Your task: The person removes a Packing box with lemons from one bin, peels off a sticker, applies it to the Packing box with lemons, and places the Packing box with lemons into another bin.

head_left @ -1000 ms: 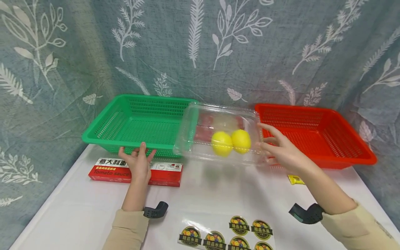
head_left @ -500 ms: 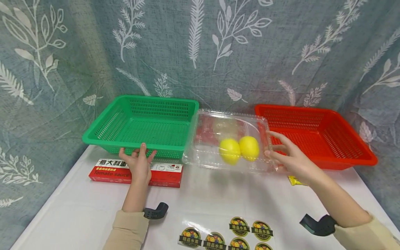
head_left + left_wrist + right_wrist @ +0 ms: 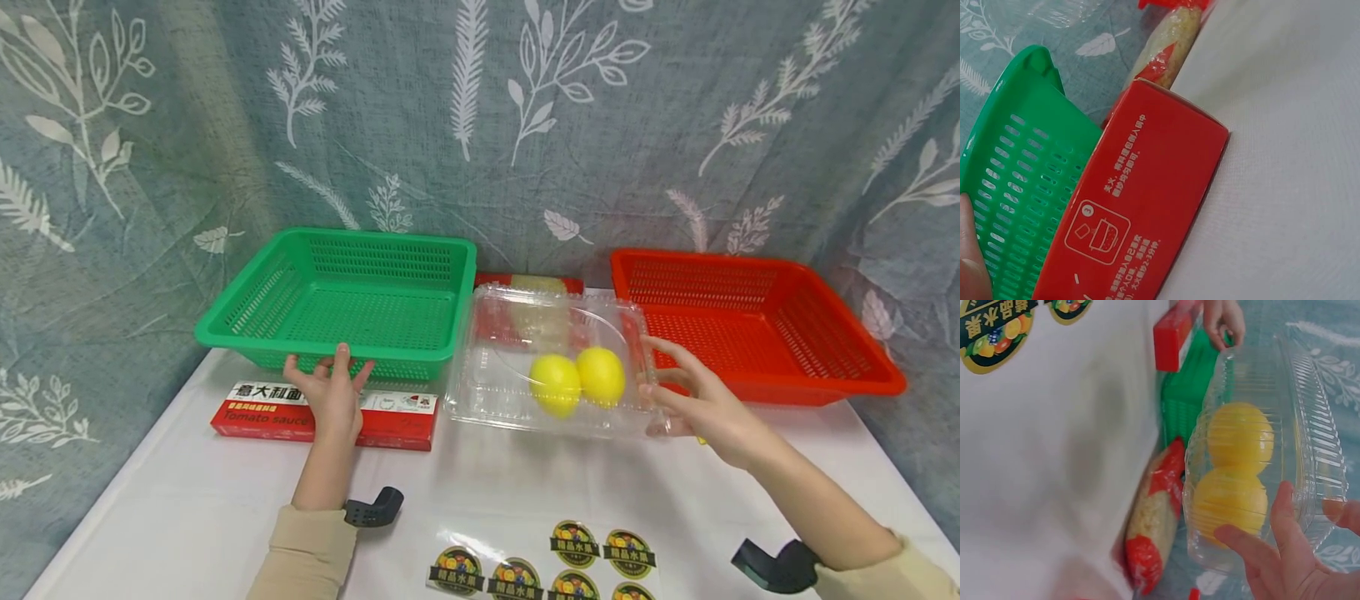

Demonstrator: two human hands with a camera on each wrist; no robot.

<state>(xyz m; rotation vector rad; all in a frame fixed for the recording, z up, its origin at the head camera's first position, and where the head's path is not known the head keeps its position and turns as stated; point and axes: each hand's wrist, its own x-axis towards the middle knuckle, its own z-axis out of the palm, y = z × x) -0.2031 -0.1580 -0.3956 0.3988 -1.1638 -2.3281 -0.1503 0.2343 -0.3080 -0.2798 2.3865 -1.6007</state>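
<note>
In my right hand (image 3: pixel 701 404) I grip the right end of a clear plastic box (image 3: pixel 495 400). Two yellow fruits that look like lemons (image 3: pixel 602 377) lie side by side inside it. Above the table, the box tilts with its near edge lower. In the right wrist view, fingers (image 3: pixel 1288 525) and thumb spread over the box's end and side. My left hand (image 3: pixel 333 392) is at the front rim of the green basket (image 3: pixel 247 340), with fingers loosely bent against its front wall. Below that basket lies a red and white Tomato sauce box (image 3: pixel 397 425).
A red basket (image 3: pixel 862 383) stands at the right. Behind the clear box lies a red-ended bag (image 3: pixel 1154 522) with pale contents. A sheet of round fruit stickers (image 3: pixel 517 579) lies at the front. A patterned curtain (image 3: pixel 420 125) hangs behind the table.
My right hand has brought the clear box with the yellow fruits rightward and toward me, and lower in the view. More of the red-ended bag shows behind it. My left hand has stayed put.
</note>
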